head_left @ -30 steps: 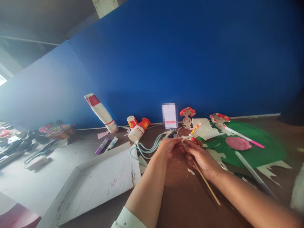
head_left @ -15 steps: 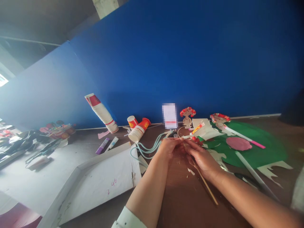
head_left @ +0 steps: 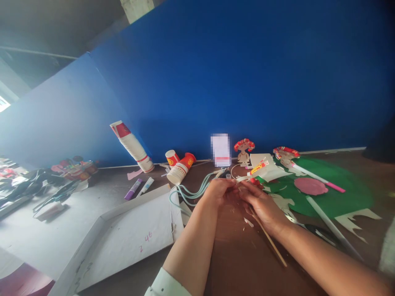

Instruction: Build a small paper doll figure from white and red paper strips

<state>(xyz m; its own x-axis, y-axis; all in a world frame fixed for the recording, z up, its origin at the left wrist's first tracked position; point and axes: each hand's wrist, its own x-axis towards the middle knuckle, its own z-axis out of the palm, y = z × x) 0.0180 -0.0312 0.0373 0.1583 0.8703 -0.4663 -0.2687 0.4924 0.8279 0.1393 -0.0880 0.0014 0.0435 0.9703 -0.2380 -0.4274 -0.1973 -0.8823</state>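
Observation:
My left hand (head_left: 219, 192) is closed in a pinch near the middle of the table, and what sits between its fingertips is too small to make out. Close beside it, my right hand (head_left: 258, 202) is closed around a thin wooden stick (head_left: 271, 242), whose lower end slants out toward the front right. The fingertips of both hands nearly meet. A small white piece (head_left: 243, 178) shows just beyond them, by a yellow and red tube (head_left: 259, 167). Several pale blue cords (head_left: 197, 190) lie left of my left hand.
Left stand a white box lid (head_left: 123, 242), a purple glue stick (head_left: 133, 189), paper cups (head_left: 180, 169) and a tall cup stack (head_left: 134, 148). Right lie a green sheet (head_left: 345, 176), a pink-ended marker (head_left: 317, 177), scissors (head_left: 317, 232) and paper cutouts. A red-haired paper figure (head_left: 243, 152) stands behind.
The stick's lower end has shifted slightly right and down. My hands have moved only a little at the fingertips; the things around them stay put.

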